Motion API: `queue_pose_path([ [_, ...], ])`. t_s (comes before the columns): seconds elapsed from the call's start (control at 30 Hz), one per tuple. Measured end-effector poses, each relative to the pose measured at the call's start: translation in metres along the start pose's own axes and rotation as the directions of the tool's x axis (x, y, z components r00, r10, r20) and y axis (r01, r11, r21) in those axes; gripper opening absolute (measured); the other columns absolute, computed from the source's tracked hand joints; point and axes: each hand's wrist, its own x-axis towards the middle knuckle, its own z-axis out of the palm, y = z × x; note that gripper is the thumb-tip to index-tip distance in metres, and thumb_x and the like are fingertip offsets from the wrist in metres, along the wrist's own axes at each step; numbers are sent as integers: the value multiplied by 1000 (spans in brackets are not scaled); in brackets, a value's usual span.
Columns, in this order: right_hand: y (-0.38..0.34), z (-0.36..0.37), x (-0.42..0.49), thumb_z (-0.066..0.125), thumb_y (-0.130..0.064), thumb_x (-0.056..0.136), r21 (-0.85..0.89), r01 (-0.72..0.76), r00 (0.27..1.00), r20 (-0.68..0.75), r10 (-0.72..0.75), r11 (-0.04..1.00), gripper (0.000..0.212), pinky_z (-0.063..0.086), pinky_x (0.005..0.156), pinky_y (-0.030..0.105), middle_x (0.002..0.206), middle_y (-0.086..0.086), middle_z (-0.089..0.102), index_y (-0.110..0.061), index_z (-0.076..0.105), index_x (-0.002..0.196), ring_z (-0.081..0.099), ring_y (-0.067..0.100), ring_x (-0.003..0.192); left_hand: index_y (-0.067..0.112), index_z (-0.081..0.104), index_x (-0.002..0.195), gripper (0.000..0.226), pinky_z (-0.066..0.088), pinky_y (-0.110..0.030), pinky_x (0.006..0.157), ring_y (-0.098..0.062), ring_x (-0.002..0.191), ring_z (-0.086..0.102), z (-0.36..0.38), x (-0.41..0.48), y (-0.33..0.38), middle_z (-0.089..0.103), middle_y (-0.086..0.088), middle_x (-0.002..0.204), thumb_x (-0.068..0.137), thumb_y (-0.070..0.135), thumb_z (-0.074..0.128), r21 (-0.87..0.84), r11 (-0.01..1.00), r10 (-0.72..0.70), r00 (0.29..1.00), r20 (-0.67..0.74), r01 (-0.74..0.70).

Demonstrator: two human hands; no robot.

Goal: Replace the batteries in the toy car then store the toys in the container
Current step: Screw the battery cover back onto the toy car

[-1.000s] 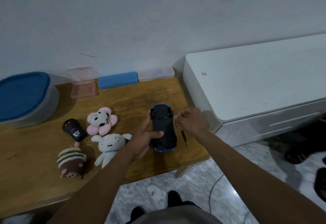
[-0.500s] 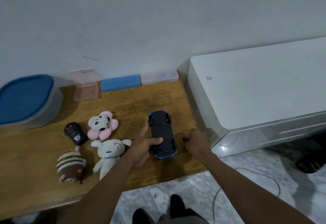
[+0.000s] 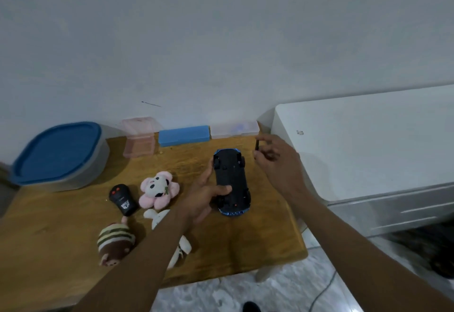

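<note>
Wooden surface (image 3: pixel 61 250) on my feed, boxes far, toys near.
I see a blue-lidded container (image 3: pixel 59 157) far left, then a pink box (image 3: pixel 140 144), blue box (image 3: pixel 184 135) and clear box (image 3: pixel 234 129) along the far edge; nearer, a black remote (image 3: pixel 122 200), pink plush (image 3: pixel 158 190), white plush (image 3: pixel 157 216) and striped plush (image 3: pixel 114 243).

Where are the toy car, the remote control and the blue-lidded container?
toy car (image 3: pixel 231 176), head view, on its black underside.
remote control (image 3: pixel 122 200), head view, on its black body.
blue-lidded container (image 3: pixel 56 152), head view, on the blue lid.

Left hand (image 3: pixel 204 198) grips the upturned toy car (image 3: pixel 231 174) while right hand (image 3: pixel 277 164) pinches a slim dark screwdriver (image 3: pixel 257 145) beside it
</note>
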Motion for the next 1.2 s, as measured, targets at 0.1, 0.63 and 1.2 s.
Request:
queue_pose_path([
  [0.1,-18,11,7,69,-5,83,121,84,996,-53,-78,989,27,53,70,18,73,-12,66,-21,67,104,67,4,72,50,30,145,88,48,-61,97,-37,118,59,0,1,10,59,-10,135,85,-5,63,32,999,18,1000,6,-18],
  [0.63,-39,27,17,68,-4,85,235,83,994,-87,-64,969,20,61,74,38,81,6,72,-18,64,99,72,14,74,52,32,143,82,55,-49,87,-35,109,65,-2,-7,34,63,-5,129,87,3,65,93,993,76,997,-6,-75],
  [1.2,-34,30,12,68,-5,86,178,136,990,-63,-127,975,18,57,68,20,79,1,72,-12,65,102,72,11,69,50,33,144,80,57,-42,78,-32,107,65,-1,-17,34,63,-4,127,88,2,63,94,992,86,996,4,-86],
])
